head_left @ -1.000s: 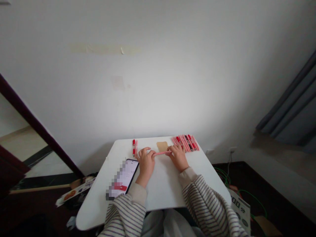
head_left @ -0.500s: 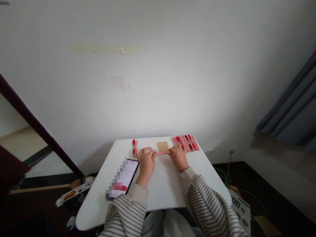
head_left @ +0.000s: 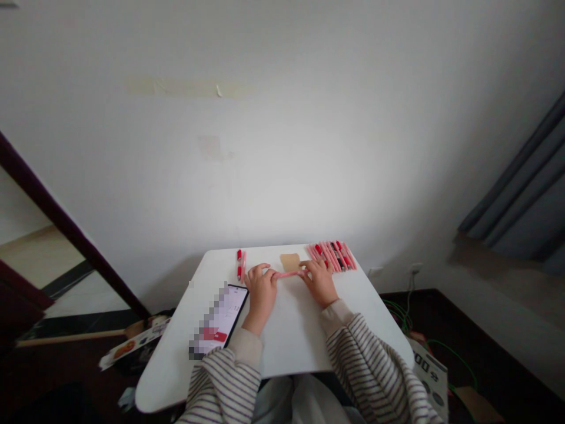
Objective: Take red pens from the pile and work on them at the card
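A slim pink pen (head_left: pixel 288 274) lies crosswise between my two hands, just above or on the white table (head_left: pixel 291 330). My left hand (head_left: pixel 261 292) pinches its left end between thumb and fingers. At the other end my right hand (head_left: pixel 321 281) is closed on it, the fingertips partly covering that tip. Just beyond the pen is a small tan piece of paper (head_left: pixel 290 261). Near my left fingers lie a red pen (head_left: pixel 239 265) and a pink pen (head_left: pixel 243 267), side by side. Past my right hand several pink, red and black pens (head_left: pixel 338 255) form a row.
A phone (head_left: pixel 220 321) with its screen lit, partly pixelated, lies left of my left forearm. A white wall (head_left: pixel 282 147) rises behind the table. Green cables (head_left: pixel 399 312) and a box with printing (head_left: pixel 430 377) are on the floor at right.
My right fingers have shifted slightly at the pen's right end, and more of that end shows. My left hand has barely moved.
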Demonstrator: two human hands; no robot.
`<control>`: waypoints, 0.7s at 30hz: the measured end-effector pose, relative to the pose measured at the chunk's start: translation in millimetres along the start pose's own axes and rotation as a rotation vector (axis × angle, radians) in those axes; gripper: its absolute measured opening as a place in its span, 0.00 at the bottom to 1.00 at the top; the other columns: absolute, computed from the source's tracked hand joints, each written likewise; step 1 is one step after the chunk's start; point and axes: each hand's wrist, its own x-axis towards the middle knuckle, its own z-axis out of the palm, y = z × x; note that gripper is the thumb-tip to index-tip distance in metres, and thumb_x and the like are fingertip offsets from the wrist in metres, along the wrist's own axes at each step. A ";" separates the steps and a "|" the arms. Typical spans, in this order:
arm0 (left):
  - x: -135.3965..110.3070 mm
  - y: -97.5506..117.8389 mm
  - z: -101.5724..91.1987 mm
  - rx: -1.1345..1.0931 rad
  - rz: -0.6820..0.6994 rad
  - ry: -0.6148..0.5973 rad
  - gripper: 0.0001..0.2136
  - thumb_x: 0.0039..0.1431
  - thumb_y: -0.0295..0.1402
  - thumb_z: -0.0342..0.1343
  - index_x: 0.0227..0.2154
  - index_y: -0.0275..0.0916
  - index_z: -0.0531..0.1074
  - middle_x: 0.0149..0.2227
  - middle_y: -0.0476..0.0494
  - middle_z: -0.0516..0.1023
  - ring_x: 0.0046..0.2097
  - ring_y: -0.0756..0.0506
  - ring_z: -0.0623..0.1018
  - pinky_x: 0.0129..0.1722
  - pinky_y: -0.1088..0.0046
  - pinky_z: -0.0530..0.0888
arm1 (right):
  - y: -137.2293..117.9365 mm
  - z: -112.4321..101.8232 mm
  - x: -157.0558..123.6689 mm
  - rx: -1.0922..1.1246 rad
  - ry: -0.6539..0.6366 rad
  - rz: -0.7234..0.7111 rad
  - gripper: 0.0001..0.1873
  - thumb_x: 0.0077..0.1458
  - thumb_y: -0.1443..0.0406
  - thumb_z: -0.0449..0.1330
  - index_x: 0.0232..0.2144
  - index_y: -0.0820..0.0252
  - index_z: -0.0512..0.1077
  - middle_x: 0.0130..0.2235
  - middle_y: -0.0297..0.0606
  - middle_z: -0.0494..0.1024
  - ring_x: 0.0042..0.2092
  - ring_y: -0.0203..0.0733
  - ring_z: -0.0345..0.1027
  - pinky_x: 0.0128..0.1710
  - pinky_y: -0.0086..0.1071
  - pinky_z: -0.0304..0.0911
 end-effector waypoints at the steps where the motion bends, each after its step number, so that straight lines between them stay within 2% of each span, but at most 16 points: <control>1: -0.1 0.1 0.0 0.009 -0.014 0.000 0.10 0.60 0.36 0.52 0.32 0.43 0.79 0.49 0.42 0.75 0.53 0.39 0.67 0.57 0.52 0.60 | 0.2 0.4 0.0 0.007 0.015 -0.007 0.13 0.61 0.54 0.56 0.44 0.51 0.72 0.43 0.38 0.78 0.49 0.48 0.63 0.57 0.49 0.43; 6: -0.1 0.7 0.7 0.000 -0.003 -0.010 0.11 0.61 0.36 0.51 0.31 0.42 0.79 0.49 0.42 0.75 0.53 0.38 0.67 0.57 0.51 0.60 | -0.4 -0.2 0.1 0.004 -0.005 -0.020 0.08 0.60 0.56 0.58 0.36 0.51 0.74 0.38 0.35 0.78 0.48 0.47 0.63 0.57 0.48 0.42; 15: 0.6 1.2 -1.3 -0.039 0.086 0.008 0.04 0.57 0.33 0.57 0.31 0.43 0.77 0.49 0.43 0.74 0.53 0.39 0.67 0.58 0.51 0.60 | 0.1 -0.5 0.5 0.055 -0.049 0.019 0.14 0.64 0.58 0.53 0.30 0.54 0.74 0.34 0.35 0.79 0.45 0.45 0.63 0.57 0.52 0.40; 17: 0.9 0.2 0.2 -0.042 0.084 0.012 0.04 0.56 0.34 0.58 0.31 0.43 0.77 0.49 0.43 0.73 0.53 0.39 0.67 0.58 0.50 0.59 | 0.4 -0.8 0.5 0.077 -0.041 0.040 0.12 0.63 0.58 0.54 0.33 0.53 0.75 0.36 0.36 0.79 0.46 0.46 0.64 0.57 0.51 0.41; 19: 1.5 -1.7 2.6 -0.042 0.065 0.016 0.05 0.56 0.35 0.57 0.30 0.43 0.78 0.49 0.43 0.74 0.53 0.38 0.67 0.57 0.51 0.61 | 0.4 -1.1 0.5 0.100 -0.012 0.047 0.10 0.61 0.56 0.57 0.39 0.52 0.74 0.39 0.37 0.79 0.47 0.47 0.64 0.57 0.50 0.43; 21: 2.4 -3.7 4.8 -0.044 0.043 0.019 0.07 0.57 0.36 0.56 0.30 0.42 0.78 0.48 0.42 0.74 0.52 0.38 0.68 0.55 0.52 0.63 | 0.3 -1.3 0.2 0.104 0.013 0.026 0.12 0.59 0.55 0.59 0.43 0.51 0.73 0.41 0.37 0.79 0.48 0.47 0.64 0.57 0.49 0.43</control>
